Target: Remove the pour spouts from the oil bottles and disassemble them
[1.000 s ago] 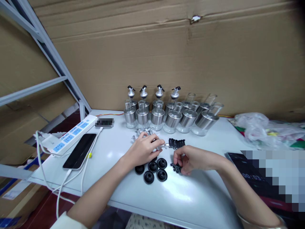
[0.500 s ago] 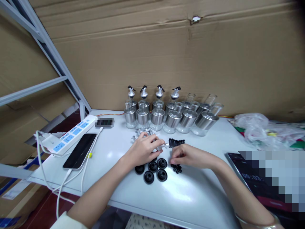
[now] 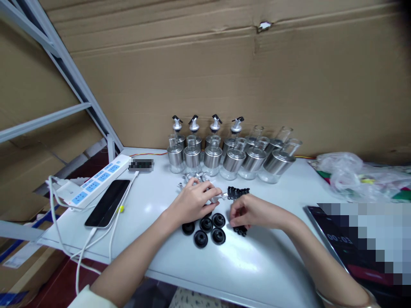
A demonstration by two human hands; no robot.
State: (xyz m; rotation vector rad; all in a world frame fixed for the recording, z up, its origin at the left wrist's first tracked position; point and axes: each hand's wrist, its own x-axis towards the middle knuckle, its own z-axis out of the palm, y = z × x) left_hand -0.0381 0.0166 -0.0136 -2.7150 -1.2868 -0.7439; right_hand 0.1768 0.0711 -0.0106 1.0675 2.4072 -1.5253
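Observation:
My left hand point(image 3: 194, 202) is closed round a silver pourer spout point(image 3: 219, 196) whose tip sticks out to the right. My right hand point(image 3: 253, 212) rests just right of it with fingers curled in a pinch over a small pile of black rings point(image 3: 240, 230); what it pinches is too small to name. Several round black stoppers point(image 3: 207, 230) lie in front of my left hand. A row of small black plugs point(image 3: 238, 192) lies behind my right hand. More silver spouts point(image 3: 192, 176) sit behind my left hand.
Glass and steel oil bottles point(image 3: 233, 159) stand in rows at the back against a cardboard wall, some with pourers fitted. A phone point(image 3: 108, 202) and a power strip point(image 3: 93, 181) lie at left. Crumpled plastic bags point(image 3: 349, 173) and a dark tablet point(image 3: 340, 241) are at right.
My right hand has shifted a little left, toward the spout tip, and its fingers have curled down over the black rings. My left hand has stayed put.

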